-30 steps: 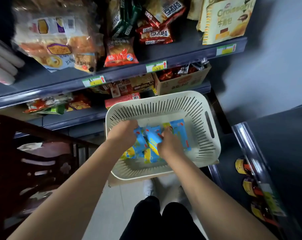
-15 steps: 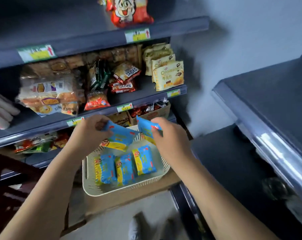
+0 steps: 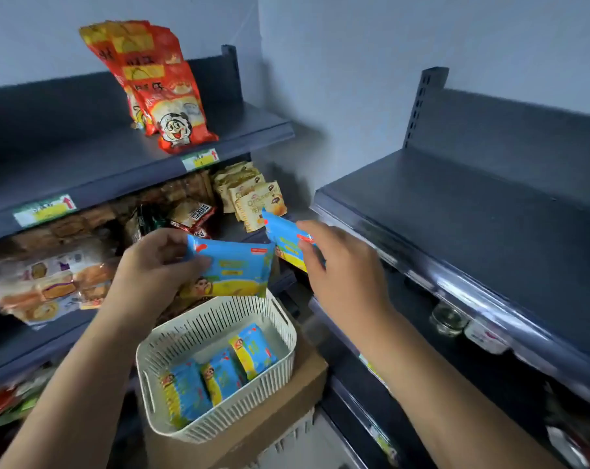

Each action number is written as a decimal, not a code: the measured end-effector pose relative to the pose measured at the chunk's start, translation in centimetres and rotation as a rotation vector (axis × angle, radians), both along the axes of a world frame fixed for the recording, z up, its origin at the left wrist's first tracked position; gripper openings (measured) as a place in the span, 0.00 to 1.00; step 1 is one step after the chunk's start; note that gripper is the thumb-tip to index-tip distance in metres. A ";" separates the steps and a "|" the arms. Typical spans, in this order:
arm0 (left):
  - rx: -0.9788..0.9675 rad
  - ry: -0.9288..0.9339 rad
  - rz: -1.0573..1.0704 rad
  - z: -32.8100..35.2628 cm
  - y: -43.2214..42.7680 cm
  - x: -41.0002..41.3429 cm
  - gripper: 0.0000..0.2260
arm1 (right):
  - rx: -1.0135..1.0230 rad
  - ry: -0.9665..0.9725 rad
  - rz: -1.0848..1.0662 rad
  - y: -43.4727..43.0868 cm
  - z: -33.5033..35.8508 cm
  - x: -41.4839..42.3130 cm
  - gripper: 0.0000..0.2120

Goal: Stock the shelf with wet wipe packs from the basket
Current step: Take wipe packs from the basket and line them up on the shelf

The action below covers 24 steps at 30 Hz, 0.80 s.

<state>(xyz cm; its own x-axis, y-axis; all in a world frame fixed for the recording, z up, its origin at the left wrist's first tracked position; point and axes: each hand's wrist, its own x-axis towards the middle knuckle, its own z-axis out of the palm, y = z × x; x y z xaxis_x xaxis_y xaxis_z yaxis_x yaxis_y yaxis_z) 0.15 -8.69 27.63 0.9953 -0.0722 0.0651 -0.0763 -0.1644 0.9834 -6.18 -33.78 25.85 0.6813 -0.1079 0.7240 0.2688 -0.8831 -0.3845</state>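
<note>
Both hands have risen higher above the basket (image 3: 219, 333) since the earlier frame, and the view now shows more of the bare dark shelf (image 3: 482, 211) on the right. Left hand (image 3: 151, 265) pinches 1 blue wet wipe pack (image 3: 231, 269) by its short edge, thumb on the front. Right hand (image 3: 340, 265) grips a 2nd pack (image 3: 281, 238) (half hidden behind the fingers), close to the shelf edge. 3 packs (image 3: 219, 374) remain in the basket. I think the soft packs may slip or flop over when released, because each is held only at 1 end.
</note>
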 end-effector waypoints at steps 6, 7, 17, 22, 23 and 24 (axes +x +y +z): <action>-0.139 -0.036 -0.116 2.2 -4.6 -3.4 0.10 | 0.171 -0.107 -0.142 -3.3 2.2 -6.2 0.11; -0.153 -0.046 -0.133 2.6 -5.6 -4.1 0.10 | 0.189 -0.117 -0.162 -3.9 2.5 -7.4 0.11; -0.268 -0.020 -0.428 5.5 -18.5 -11.2 0.10 | 0.146 -0.211 -0.440 -12.9 5.5 -20.5 0.12; -0.273 -0.065 -0.566 6.1 -25.6 -15.2 0.09 | 0.124 -0.239 -0.553 -17.9 7.0 -27.8 0.12; -0.276 -0.069 -0.592 6.3 -27.0 -16.1 0.10 | 0.124 -0.236 -0.564 -18.9 7.2 -29.3 0.12; -0.283 -0.068 -0.619 6.4 -28.5 -17.1 0.10 | 0.123 -0.226 -0.576 -20.0 7.4 -30.7 0.12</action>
